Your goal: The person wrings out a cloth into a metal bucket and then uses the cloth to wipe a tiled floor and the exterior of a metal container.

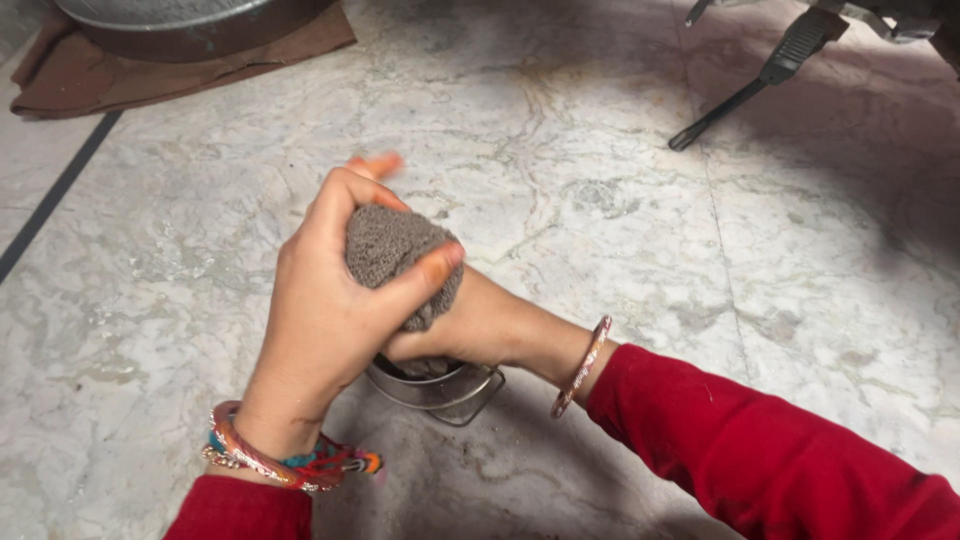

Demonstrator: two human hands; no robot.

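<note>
Head view: your left hand (320, 300) wraps a lump of grey-brown dough (400, 255), fingers curled over it, thumb pressed to its side. Your right hand (470, 330), at 3 o'clock of the left, is pressed against the lump from underneath, grip mostly hidden. Directly below sits a small steel cup (435, 385) on the marble floor (200, 250). At 1 o'clock, a black kickstand (750, 90); at 11 o'clock, a brown cloth (90, 75).

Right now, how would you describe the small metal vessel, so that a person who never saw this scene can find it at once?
Start from the pale marble floor and go to the two hands at its centre. The left hand squeezes a grey-brown woolly cloth, and the right hand lies under it. Directly below sits the small steel vessel, the only shiny round thing there, with a wire handle.
</note>
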